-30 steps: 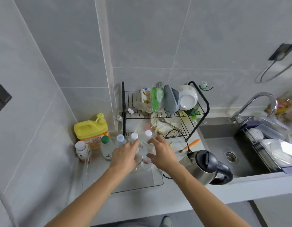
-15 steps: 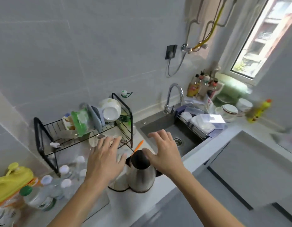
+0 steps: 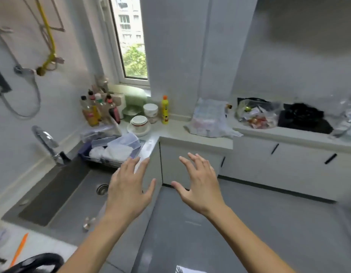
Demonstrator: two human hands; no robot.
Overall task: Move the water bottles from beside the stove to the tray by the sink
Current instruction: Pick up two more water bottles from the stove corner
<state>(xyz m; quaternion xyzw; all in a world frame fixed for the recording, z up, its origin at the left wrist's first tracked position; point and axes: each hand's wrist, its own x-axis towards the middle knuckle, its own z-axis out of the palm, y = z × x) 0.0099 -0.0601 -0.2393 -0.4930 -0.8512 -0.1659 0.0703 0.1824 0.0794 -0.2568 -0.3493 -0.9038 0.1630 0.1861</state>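
My left hand (image 3: 129,190) and my right hand (image 3: 200,186) are both held out in front of me with fingers spread and nothing in them, over the sink's front corner and the grey floor. The black stove (image 3: 306,121) lies on the far right counter. At the right edge, beside the stove, a blurred clear plastic bundle (image 3: 348,119) stands; I cannot tell whether it holds bottles. A wrapped pack (image 3: 208,119) in clear plastic lies on the counter left of the stove. The tray with the bottles is out of view.
The sink (image 3: 72,194) with its tap (image 3: 46,142) is at left, a dish basket with plastic boxes (image 3: 115,148) at its far end. Sauce bottles (image 3: 99,111), bowls (image 3: 147,117), a yellow bottle (image 3: 164,110) and a rubbish bag (image 3: 255,113) stand on the counter. The kettle handle (image 3: 36,263) is at bottom left.
My view has swung right from the dish rack and tray to the sink and stove counter. Both hands left the bottles on the tray and now hover open and empty.
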